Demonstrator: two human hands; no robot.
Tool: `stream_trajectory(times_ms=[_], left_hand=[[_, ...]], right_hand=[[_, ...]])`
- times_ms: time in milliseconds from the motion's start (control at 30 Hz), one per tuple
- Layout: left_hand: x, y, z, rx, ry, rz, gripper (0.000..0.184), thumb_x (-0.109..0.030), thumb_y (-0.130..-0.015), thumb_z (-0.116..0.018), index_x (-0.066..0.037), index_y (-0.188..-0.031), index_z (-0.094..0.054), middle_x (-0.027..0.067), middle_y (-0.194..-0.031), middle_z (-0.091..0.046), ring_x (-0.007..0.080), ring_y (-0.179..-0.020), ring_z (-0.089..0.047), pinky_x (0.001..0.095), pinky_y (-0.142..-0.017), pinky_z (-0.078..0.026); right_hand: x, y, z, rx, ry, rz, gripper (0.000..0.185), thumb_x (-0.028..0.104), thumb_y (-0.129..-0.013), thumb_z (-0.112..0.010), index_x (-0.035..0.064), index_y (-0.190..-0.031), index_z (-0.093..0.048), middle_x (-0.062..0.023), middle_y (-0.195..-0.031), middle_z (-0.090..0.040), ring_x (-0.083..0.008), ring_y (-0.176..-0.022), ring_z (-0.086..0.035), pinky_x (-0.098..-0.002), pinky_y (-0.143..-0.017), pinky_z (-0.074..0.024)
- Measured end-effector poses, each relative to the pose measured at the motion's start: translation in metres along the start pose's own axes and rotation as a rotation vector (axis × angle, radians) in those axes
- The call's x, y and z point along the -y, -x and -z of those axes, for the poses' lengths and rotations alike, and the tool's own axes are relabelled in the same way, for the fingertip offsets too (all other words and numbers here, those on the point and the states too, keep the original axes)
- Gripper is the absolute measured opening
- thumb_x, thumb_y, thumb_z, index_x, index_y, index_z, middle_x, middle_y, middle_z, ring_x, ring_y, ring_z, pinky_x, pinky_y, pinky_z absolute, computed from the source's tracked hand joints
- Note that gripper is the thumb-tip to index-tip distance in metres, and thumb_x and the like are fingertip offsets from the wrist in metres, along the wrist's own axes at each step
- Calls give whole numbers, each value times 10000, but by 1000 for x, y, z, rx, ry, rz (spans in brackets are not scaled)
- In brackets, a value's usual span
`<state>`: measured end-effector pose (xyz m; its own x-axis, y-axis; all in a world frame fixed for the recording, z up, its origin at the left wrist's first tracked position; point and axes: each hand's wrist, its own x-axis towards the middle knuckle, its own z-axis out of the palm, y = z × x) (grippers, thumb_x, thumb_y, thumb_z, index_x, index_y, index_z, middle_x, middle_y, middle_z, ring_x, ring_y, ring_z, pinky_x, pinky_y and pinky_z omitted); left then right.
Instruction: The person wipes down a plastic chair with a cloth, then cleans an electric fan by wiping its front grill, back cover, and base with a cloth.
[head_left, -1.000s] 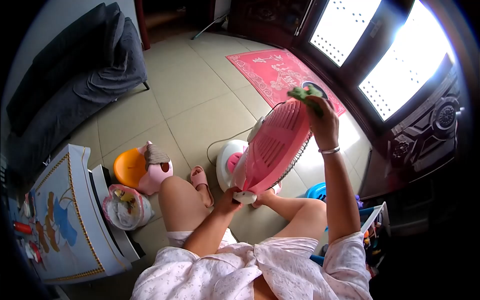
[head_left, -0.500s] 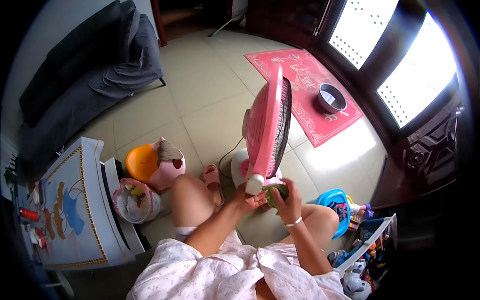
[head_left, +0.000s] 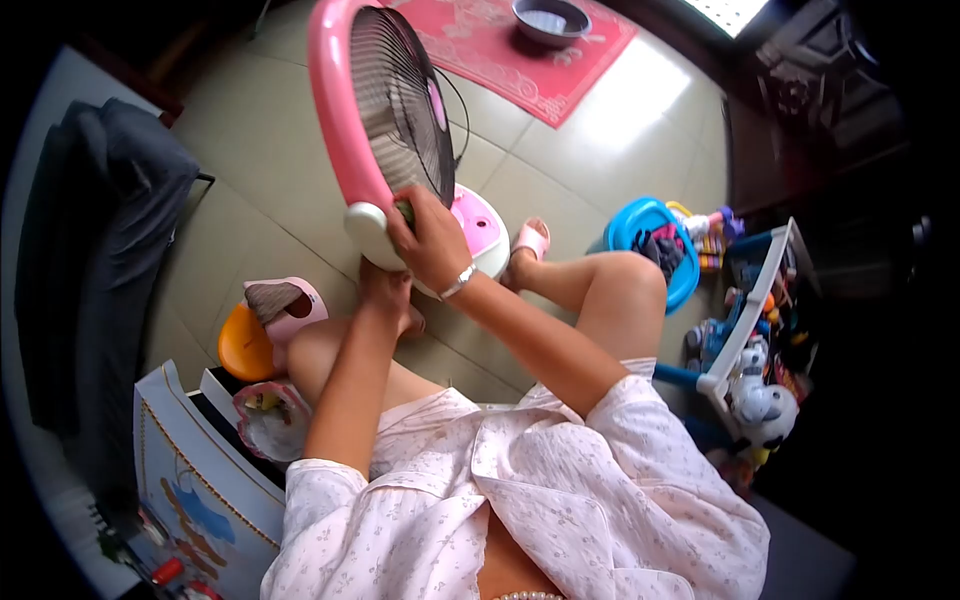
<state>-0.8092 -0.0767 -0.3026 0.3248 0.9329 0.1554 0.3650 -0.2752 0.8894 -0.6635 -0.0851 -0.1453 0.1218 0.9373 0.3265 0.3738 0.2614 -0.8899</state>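
A pink electric fan [head_left: 335, 110] with a dark wire grille tilts in front of me, its grille facing right. Against the lower rim, beside the white round joint cap [head_left: 370, 235], my right hand [head_left: 430, 238] is closed on a green cloth [head_left: 405, 211], which is mostly covered by the fingers. Beneath that cap, my left hand [head_left: 385, 288] holds the fan's lower part from below; its fingers are largely hidden. The white and pink fan base [head_left: 482, 232] stands on the floor behind my right wrist.
At right are a blue basin [head_left: 685, 283] with clothes and a toy-filled crate [head_left: 765, 290]. A pink and orange child's seat [head_left: 250, 345] and a lined bin [head_left: 275, 425] are at left, near a covered cabinet [head_left: 160, 430]. A metal basin [head_left: 552, 25] sits on the red mat [head_left: 480, 50].
The view has shifted to the right and downward. The fan has turned so more of its front grille shows. My right hand has moved the green cloth up against the fan's rim.
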Motion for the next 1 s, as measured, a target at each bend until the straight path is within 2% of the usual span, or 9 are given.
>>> stream_trajectory(times_ms=[33,100,233,367,433,533,667,867,1000], left_hand=[[-15,-5,4,32,384,-165,615,-385,-932,-473,-179,-1464,-243,24,-1467,-356,212,-1333,-371,416,-1077,-344],[-30,-12,9,-36,739,12,601,-380,-947,-438,-159,-1468,-237,40,-1471,-349,208,-1342,-352,402,-1093,-305],[-43,-14,29,-193,962,209,577,-369,-978,-368,-120,-1478,-223,72,-1479,-335,201,-1362,-313,372,-1126,-228],[-95,-47,48,-357,800,404,526,-246,-987,-387,-80,-1468,-251,66,-1417,-402,185,-1333,-361,362,-1117,-246],[-95,-80,51,-328,292,335,521,-185,-950,-498,-68,-1428,-327,64,-1376,-440,185,-1269,-436,349,-1069,-322],[-35,-99,69,-524,823,277,554,-94,-817,-689,-50,-1312,-442,49,-1240,-511,196,-1147,-507,349,-985,-411],[-37,-107,77,-510,546,226,669,-13,-698,-763,-71,-1291,-459,11,-1168,-536,156,-1070,-509,325,-985,-390],[-36,-121,79,-542,558,200,618,-13,-714,-738,-94,-1270,-480,-10,-1170,-534,135,-1080,-501,309,-986,-380],[-34,-125,78,-685,493,202,593,-26,-716,-736,-88,-1251,-489,-3,-1152,-537,138,-1048,-517,307,-984,-387]], right_hand=[[3,-6,-2,-1,-27,-16,232,217,-888,-592,31,-1012,-531,-202,-920,-596,-374,-855,-590,-395,-751,-473],[-3,-20,-6,-28,-118,-7,257,232,-892,-588,27,-1042,-547,-201,-952,-598,-359,-897,-591,-390,-793,-468],[-4,-53,-20,-62,-162,-1,256,237,-901,-548,25,-1043,-535,-206,-978,-577,-383,-924,-568,-417,-817,-458],[-14,-89,-33,-28,-186,-30,300,252,-894,-555,25,-1090,-540,-199,-1005,-585,-379,-966,-566,-411,-855,-451],[-25,-99,-41,57,-296,72,376,251,-881,-615,28,-1171,-531,-183,-1049,-604,-330,-995,-589,-372,-891,-454],[-49,-89,-36,214,-509,-72,399,191,-866,-656,38,-1208,-517,-137,-1059,-613,-241,-993,-601,-339,-857,-485],[-137,-72,2,19,-674,-482,317,145,-864,-671,16,-1131,-558,-72,-936,-644,-141,-791,-641,-256,-608,-533],[-235,-48,23,121,-156,-607,250,221,-874,-634,-9,-966,-602,-112,-801,-653,-193,-715,-633,-321,-651,-514],[-232,-4,-24,575,446,136,391,342,-901,-548,67,-1179,-562,-144,-1289,-523,-343,-1219,-458,-437,-1020,-356]])
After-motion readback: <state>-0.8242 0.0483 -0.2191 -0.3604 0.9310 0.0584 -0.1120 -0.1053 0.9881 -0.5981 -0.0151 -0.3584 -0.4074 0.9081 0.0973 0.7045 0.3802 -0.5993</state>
